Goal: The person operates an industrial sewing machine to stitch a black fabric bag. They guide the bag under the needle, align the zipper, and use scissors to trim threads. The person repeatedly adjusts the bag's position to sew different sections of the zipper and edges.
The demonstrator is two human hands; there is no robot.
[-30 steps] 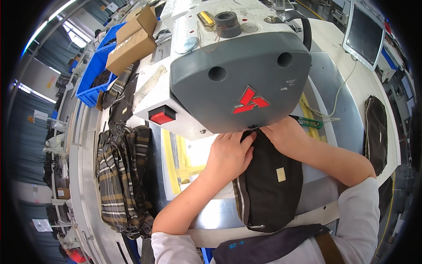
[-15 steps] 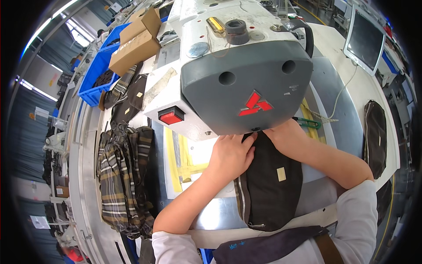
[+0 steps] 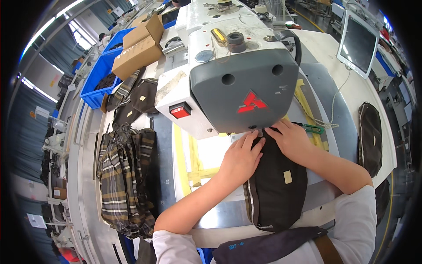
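Note:
A dark brown zippered pouch (image 3: 281,193) hangs lengthwise toward me over the front of the worktable. It has a small cream label and a silver zip along its left side. Its narrow far end runs up under the grey-fronted head of a sewing machine (image 3: 246,88). At that end my left hand (image 3: 244,156) pinches the left edge, fingers bent. Opposite it, my right hand (image 3: 292,138) grips the right edge with its fingertips. What lies under the machine head, needle included, is hidden.
Green-handled snips (image 3: 311,128) lie right of my right hand. Plaid and dark fabric pieces (image 3: 125,180) are heaped at left, near blue bins (image 3: 94,90) and a cardboard box (image 3: 137,55). Another dark pouch (image 3: 369,138) and a screen (image 3: 358,44) stand at right. Yellow tape (image 3: 193,158) marks the white plate.
My right hand has drawn back from beneath the machine head, so more of its fingers show. My left hand stays at the pouch's far end. The whole view has shifted slightly.

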